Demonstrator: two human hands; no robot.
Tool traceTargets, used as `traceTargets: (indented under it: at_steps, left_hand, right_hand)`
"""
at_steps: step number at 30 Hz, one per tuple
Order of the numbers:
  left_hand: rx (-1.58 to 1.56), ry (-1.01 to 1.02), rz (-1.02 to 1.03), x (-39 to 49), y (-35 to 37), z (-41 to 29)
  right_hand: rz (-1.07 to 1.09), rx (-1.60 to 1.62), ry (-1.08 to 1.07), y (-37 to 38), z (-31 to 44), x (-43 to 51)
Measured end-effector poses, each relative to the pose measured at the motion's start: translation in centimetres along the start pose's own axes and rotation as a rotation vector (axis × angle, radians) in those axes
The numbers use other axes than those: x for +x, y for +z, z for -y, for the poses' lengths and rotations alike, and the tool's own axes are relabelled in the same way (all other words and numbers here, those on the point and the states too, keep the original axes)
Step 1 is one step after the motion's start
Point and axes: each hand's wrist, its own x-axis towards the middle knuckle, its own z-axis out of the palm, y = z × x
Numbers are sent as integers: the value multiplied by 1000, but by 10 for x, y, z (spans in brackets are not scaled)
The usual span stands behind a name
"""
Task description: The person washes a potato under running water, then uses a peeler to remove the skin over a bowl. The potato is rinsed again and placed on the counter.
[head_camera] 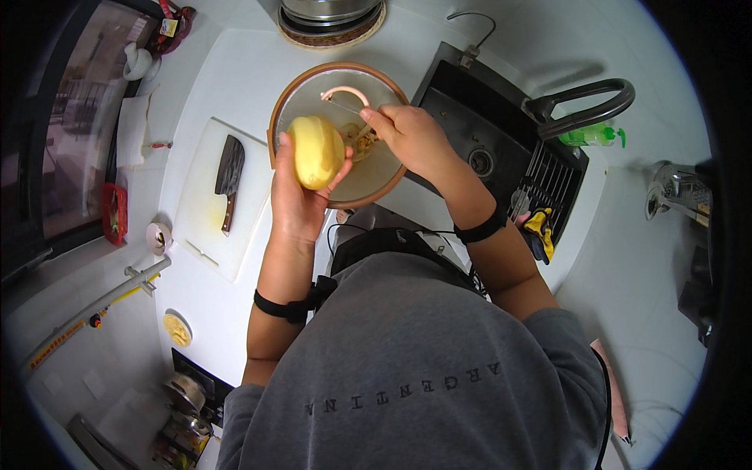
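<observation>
My left hand (299,200) grips a large, smooth yellow potato (316,151), its skin mostly off, with a darker strip down the right side. In my right hand (405,132) is a peeler (348,93) with a pale pink curved frame, held just up and right of the potato, its blade apart from the flesh. Both hands are over a round bin (380,187) with an orange-brown rim and a pale liner. Peelings (365,147) lie inside it, partly hidden behind the potato and my right hand.
Left of the bin, a cleaver (231,170) lies on a white cutting board (202,176). A dark sink (455,117) with a black faucet (614,97) is at the right. A metal pot (329,10) stands behind; a plate of yellow slices (177,329) sits at lower left.
</observation>
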Motion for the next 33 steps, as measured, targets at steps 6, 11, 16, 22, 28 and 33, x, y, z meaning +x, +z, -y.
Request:
traceTargets:
  at_steps: [6, 11, 16, 22, 28, 33]
  left_hand:
    - [120, 73, -90, 6, 4, 1]
    - [17, -21, -163, 13, 2, -3]
    - [-128, -42, -209, 19, -3, -13]
    - [-175, -6, -146, 21, 10, -10]
    - [-241, 22, -250, 26, 16, 1]
    - [-157, 75, -268, 22, 13, 6]
  right_hand:
    - [-127, 375, -146, 19, 19, -2]
    - [-153, 548, -111, 29, 19, 10]
    - [-220, 111, -188, 19, 19, -13]
    - [-196, 86, -392, 32, 34, -40]
    - [-200, -70, -372, 31, 36, -36]
    - [-263, -146, -336, 30, 34, -33]
